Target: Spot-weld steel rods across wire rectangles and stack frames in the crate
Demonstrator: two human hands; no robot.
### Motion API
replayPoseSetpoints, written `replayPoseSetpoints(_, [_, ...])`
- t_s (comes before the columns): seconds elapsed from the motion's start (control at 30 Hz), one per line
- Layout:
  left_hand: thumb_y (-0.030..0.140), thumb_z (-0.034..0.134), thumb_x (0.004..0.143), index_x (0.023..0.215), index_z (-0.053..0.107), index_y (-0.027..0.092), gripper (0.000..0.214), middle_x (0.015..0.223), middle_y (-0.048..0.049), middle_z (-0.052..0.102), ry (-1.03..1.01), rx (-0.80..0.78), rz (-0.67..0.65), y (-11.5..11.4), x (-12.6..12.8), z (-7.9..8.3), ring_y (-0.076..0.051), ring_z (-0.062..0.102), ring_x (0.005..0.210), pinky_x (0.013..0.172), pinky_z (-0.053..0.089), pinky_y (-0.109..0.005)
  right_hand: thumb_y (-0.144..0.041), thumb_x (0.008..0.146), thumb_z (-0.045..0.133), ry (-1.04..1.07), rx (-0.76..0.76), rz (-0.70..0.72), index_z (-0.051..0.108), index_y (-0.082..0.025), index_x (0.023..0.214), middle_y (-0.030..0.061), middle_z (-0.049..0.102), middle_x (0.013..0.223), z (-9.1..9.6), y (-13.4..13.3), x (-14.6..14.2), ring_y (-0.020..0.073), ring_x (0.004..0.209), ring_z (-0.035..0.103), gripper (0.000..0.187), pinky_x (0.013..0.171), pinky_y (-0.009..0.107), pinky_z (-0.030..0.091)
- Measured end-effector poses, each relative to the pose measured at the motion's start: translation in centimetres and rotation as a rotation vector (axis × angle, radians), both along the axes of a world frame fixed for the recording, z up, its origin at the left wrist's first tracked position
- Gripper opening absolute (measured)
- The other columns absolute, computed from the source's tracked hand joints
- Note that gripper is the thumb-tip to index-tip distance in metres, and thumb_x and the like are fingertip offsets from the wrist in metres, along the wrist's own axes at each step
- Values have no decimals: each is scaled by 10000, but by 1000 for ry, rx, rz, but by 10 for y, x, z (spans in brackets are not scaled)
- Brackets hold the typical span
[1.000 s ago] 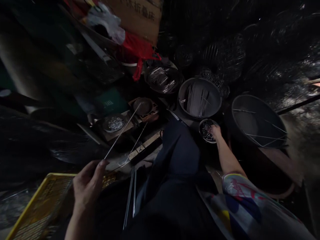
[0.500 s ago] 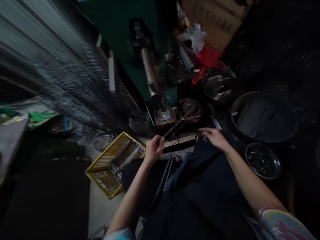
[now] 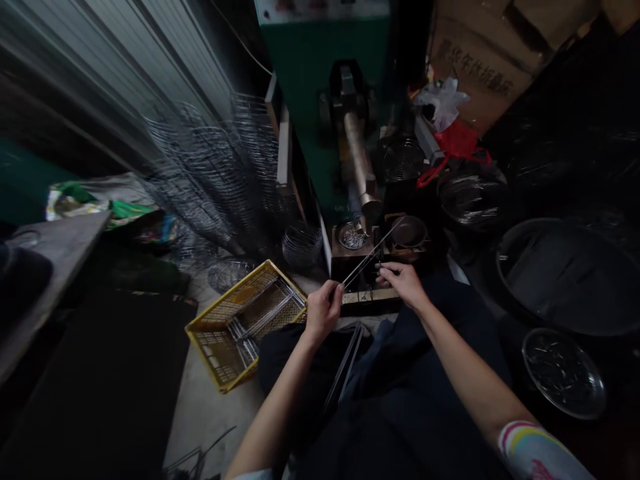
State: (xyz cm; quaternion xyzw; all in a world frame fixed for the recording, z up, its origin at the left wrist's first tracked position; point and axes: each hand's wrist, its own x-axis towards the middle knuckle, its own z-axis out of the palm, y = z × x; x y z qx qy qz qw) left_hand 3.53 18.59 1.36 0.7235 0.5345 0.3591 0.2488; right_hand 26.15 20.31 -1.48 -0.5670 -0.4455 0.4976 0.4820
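Nearest the camera, a bundle of spare rods (image 3: 344, 365) lies across the person's dark-clothed lap (image 3: 400, 407), pointing toward 1 o'clock. Just beyond it, the left hand (image 3: 323, 310) is closed in a pinch, thumb against curled fingers, on the near ends of two thin metal rods (image 3: 367, 253). The rods slant away from it toward 1 o'clock, over a wooden block (image 3: 370, 300). At 2 o'clock of the left hand, the right hand (image 3: 405, 283) is palm down, its fingertips (image 3: 383, 269) bent together right at the rods. Whether they clamp a rod or only touch it cannot be told.

At 9 o'clock of the left hand, a yellow crate (image 3: 220, 347) sits on the floor with wire pieces in it. At 4 o'clock of the right hand, well apart, lies a shallow metal dish (image 3: 563, 373), and beyond it a large dark basin (image 3: 565, 273).

Past the rod tips, at 12 o'clock, a small dish of shiny bits (image 3: 353, 237) stands beside a dark bowl (image 3: 409, 230). Behind them rises a green machine (image 3: 320, 100) with a brass-coloured cylinder (image 3: 360, 160). A stack of wire baskets (image 3: 215, 173) stands at 10 o'clock. A red bag (image 3: 457, 143) and a cardboard box (image 3: 480, 63) lie at 1 o'clock.
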Motion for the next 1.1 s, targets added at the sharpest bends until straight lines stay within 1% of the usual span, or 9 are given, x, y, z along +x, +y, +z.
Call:
replayPoseSetpoints(0.07, [312, 489, 928, 784, 613, 166, 240, 598, 17, 549, -5, 4, 9, 1, 1, 0, -105, 516, 538, 563, 355, -215, -518, 693, 735, 111, -44, -45, 674, -143, 822, 56, 684, 702, 4, 7, -11, 169, 602, 672, 401, 506, 237, 524])
replayPoseSetpoints(0.13, [311, 484, 933, 780, 610, 167, 245, 607, 12, 558, -10, 5, 14, 1, 2, -1, -108, 524, 545, 568, 358, -217, -555, 665, 747, 166, -80, -76, 626, -151, 749, 30, 656, 663, 8, 12, -19, 132, 533, 631, 430, 435, 197, 471])
replayPoseSetpoints(0.23, [306, 483, 936, 782, 608, 168, 242, 603, 15, 551, -21, 10, 20, 1, 4, -3, -105, 517, 537, 563, 355, -216, -556, 667, 743, 221, -93, -80, 585, -159, 713, -18, 595, 599, 15, 16, -26, 73, 443, 528, 430, 380, 160, 393])
replayPoseSetpoints(0.33, [296, 489, 937, 784, 604, 166, 232, 593, 21, 534, -41, 15, 24, 2, 6, -5, -99, 501, 525, 555, 348, -213, -519, 693, 737, 246, -55, -63, 582, -161, 722, -40, 555, 575, 18, 18, -30, 52, 425, 467, 391, 373, 149, 351])
replayPoseSetpoints(0.53, [287, 486, 940, 782, 596, 170, 226, 585, 30, 499, -57, 19, 28, 2, 9, -3, -93, 464, 514, 549, 336, -216, -464, 742, 718, 238, 18, -40, 596, -160, 734, -43, 531, 584, 20, 22, -27, 48, 435, 446, 328, 387, 153, 335])
replayPoseSetpoints(0.63, [286, 484, 941, 788, 595, 173, 221, 591, 29, 509, -62, 19, 32, 2, 11, -1, -92, 469, 511, 547, 335, -216, -459, 754, 711, 226, 41, -32, 597, -162, 733, -42, 530, 584, 21, 24, -24, 50, 432, 442, 318, 388, 158, 334])
replayPoseSetpoints(0.9, [280, 483, 941, 798, 594, 176, 209, 604, 23, 537, -58, 44, 47, 7, 19, 2, -95, 496, 520, 550, 335, -222, -453, 745, 718, 259, 77, -61, 603, -164, 742, -45, 513, 577, 24, 32, -23, 54, 431, 432, 311, 382, 167, 324])
replayPoseSetpoints(1.1, [283, 482, 942, 789, 588, 180, 212, 597, 31, 515, -73, 46, 75, 8, 21, 4, -91, 482, 513, 549, 334, -221, -446, 750, 716, 268, 94, -63, 587, -166, 723, -50, 502, 572, 27, 37, -25, 48, 429, 420, 310, 381, 160, 321])
